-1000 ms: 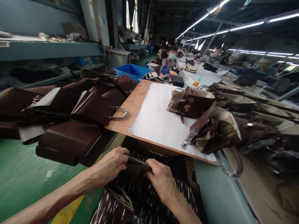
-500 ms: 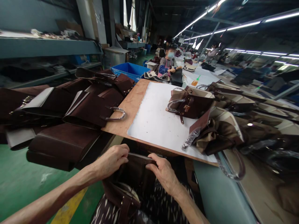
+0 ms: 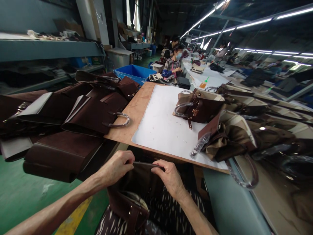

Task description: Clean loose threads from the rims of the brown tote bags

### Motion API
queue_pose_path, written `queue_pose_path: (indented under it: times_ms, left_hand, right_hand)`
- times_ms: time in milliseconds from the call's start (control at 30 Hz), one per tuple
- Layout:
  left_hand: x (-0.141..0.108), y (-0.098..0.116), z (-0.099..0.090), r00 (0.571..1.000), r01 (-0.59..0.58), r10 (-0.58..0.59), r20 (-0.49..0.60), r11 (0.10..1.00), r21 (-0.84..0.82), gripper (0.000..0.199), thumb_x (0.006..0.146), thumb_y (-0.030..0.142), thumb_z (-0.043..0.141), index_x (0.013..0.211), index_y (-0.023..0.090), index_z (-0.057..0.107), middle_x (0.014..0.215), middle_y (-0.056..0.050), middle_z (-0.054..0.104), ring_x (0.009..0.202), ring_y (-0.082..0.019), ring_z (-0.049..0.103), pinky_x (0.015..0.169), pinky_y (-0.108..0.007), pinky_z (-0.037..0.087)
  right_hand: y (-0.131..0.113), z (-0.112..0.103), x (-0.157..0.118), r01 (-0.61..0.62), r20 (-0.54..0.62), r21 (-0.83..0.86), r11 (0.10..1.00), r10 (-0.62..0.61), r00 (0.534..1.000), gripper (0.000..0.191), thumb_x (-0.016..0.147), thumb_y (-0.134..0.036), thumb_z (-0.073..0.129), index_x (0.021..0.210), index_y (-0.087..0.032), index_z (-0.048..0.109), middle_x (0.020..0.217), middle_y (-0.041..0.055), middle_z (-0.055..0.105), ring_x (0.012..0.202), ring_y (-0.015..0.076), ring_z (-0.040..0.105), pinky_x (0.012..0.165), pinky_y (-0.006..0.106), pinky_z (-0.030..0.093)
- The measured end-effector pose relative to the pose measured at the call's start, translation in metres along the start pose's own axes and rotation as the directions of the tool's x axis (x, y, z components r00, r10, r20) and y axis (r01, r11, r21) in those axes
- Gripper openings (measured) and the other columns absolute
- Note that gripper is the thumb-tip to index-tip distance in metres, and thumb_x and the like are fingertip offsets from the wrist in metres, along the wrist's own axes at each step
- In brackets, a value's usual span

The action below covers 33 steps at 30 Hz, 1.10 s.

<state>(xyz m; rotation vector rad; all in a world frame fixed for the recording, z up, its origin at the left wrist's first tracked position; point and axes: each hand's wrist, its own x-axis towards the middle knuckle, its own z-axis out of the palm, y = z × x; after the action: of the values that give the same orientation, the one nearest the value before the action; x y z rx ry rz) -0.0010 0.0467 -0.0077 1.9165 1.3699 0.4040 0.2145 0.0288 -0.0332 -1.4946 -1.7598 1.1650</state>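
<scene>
A dark brown handbag rests on my lap over patterned cloth, its pale lining partly showing. My left hand pinches one end of the upper edge of the bag's dark panel, thumb against fingers. At the other end of that edge, my right hand is closed in a similar pinch. Between the two hands the edge runs nearly straight. Shadow hides much of the panel below it. A brown strap hangs at the front of the bag, close to clear plastic wrap.
Ahead is a wooden board with a white sheet on it. A finished-looking brown handbag stands there, with more bags to the right. Brown bag bodies are piled at left. Beyond are a blue bin and a seated co-worker.
Both hands keep their grip on the bag's edge. The strip of edge between them has turned and looks thinner and darker. The co-worker's arm has drawn in, and the view has shifted slightly.
</scene>
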Motion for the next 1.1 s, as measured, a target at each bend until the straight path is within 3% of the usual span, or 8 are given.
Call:
queue_pose_path:
  times_ms: [167,367,700,1100]
  left_hand:
    - [0.0007,0.0,0.0017,0.999,0.048,-0.048,-0.009,0.999,0.001,0.009,0.065,0.016,0.045,0.057,0.014,0.042,0.068,0.002,0.053,0.063,-0.01,0.045,0.058,-0.021,0.03]
    - [0.0016,0.0025,0.0001,0.994,0.112,-0.112,-0.012,0.994,0.005,0.007,0.064,0.017,0.046,0.058,0.014,0.045,0.064,0.002,0.052,0.062,-0.011,0.045,0.056,-0.022,0.029]
    - [0.001,-0.0059,0.0047,0.995,0.055,-0.053,-0.088,0.998,0.028,0.007,0.063,0.012,0.042,0.057,0.014,0.045,0.063,0.001,0.051,0.06,-0.01,0.044,0.056,-0.021,0.029]
    - [0.0067,-0.006,0.0077,0.992,0.101,-0.094,-0.085,0.992,0.077,0.006,0.06,0.012,0.044,0.055,0.014,0.047,0.056,0.002,0.049,0.056,-0.01,0.043,0.052,-0.021,0.028]
  right_hand:
    - [-0.0013,-0.0019,-0.0009,-0.054,0.011,0.033,0.998,0.054,0.999,0.015,0.075,-0.028,0.055,0.074,-0.02,0.067,0.072,-0.0026,0.064,0.072,0.0144,0.055,0.068,0.023,0.038]
    - [-0.0012,0.0006,0.0005,-0.062,-0.023,-0.041,0.997,0.061,0.998,0.017,0.076,-0.031,0.054,0.074,-0.02,0.067,0.071,-0.0028,0.064,0.07,0.014,0.054,0.068,0.023,0.036]
    - [-0.0044,0.0011,0.0021,-0.008,-0.006,-0.096,0.995,0.007,1.0,0.024,0.079,-0.035,0.051,0.07,-0.018,0.064,0.066,-0.0023,0.06,0.067,0.0129,0.051,0.066,0.022,0.035]
    - [-0.003,0.0002,0.0001,-0.018,0.011,-0.133,0.991,0.019,1.0,0.023,0.079,-0.033,0.05,0.071,-0.019,0.065,0.068,-0.002,0.062,0.067,0.0131,0.053,0.064,0.022,0.036]
